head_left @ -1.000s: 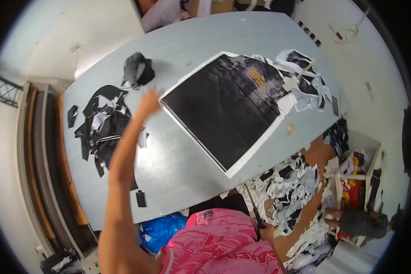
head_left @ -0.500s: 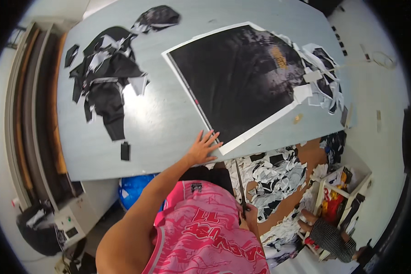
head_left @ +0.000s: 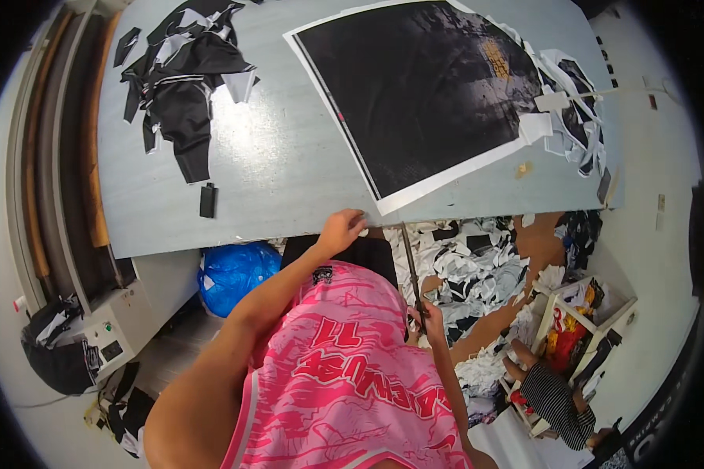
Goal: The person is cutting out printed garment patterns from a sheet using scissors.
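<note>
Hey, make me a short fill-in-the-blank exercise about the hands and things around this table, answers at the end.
1. The long, thin dark tool is in the person's bare ____ hand.
2. The person's bare ____ hand is at the flat grey-blue table's near edge.
3. The large black printed sheet has a ____ border.
4. The shiny plastic bag is ____.

Missing words: right; left; white; blue.
</note>
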